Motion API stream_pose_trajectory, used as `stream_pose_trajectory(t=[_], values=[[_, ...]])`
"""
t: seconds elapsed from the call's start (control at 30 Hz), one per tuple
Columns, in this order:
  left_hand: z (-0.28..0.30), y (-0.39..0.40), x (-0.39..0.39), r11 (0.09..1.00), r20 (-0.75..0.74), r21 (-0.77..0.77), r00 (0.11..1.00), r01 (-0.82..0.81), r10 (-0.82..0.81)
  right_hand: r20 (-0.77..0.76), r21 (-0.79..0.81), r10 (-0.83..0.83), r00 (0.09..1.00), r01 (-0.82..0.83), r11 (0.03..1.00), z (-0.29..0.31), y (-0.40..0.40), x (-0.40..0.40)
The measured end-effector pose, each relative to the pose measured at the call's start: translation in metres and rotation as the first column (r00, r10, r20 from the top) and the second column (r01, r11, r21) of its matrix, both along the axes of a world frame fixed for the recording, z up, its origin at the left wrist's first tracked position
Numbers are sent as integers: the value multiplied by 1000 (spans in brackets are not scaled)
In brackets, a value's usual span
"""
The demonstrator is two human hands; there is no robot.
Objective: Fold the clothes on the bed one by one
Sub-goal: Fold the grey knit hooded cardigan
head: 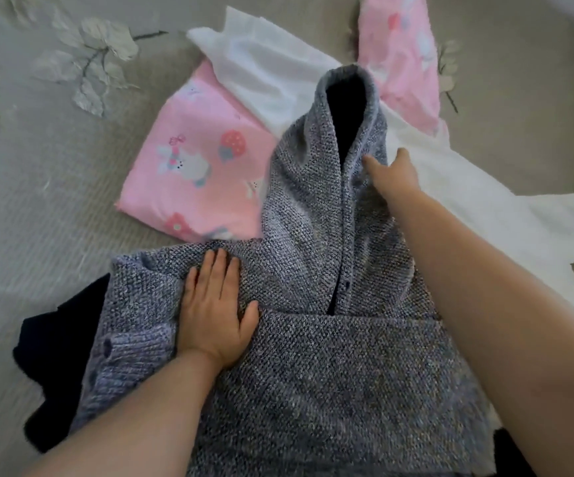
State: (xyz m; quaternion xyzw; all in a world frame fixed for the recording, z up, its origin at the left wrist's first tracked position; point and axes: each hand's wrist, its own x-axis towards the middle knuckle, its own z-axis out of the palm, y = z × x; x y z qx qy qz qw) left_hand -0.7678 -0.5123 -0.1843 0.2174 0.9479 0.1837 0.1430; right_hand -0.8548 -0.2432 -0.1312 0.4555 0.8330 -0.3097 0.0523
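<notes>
The left hand presses flat, fingers straight, on the gray sweater on the bed. The right hand pinches its collar.

Cardigan coarse grey knit; pink garment smooth printed cloth; bedspread ribbed, matt.

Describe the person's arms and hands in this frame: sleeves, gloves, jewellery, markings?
Both forearms are bare as far as the frame shows; no sleeve edge is visible. The left hand wears no glove, and no ring, watch or bracelet shows on it or its wrist. The right hand is also ungloved, with nothing visible on the wrist. No tattoos, bandages or other markings are visible. Fingernail detail is too blurred to tell.
</notes>
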Motion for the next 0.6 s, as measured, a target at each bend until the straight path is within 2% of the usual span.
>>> stream_pose_trajectory(t=[0.07,0.2,0.37,0.53,0.6], values=[[-1,0,-1,1000,-5,1,1000,8,-8,15,-5,-62,998,62,998,-6,4,-16],[-2,-1,-4,1000,-20,-12,1000,22,-22,-159,-144,-187,970,164,976,-12,6,-25],[-4,0,-6,999,-24,-14,998,49,-50,-342,-195,-150,928,87,977,14,-15,24],[-3,-2,-1,1000,-39,-8,999,9,-9,-465,-153,53,884,-139,978,61,-46,105],[6,0,7,992,-40,99,996,-74,78,-457,71,309,834,-312,947,83,-57,142]])
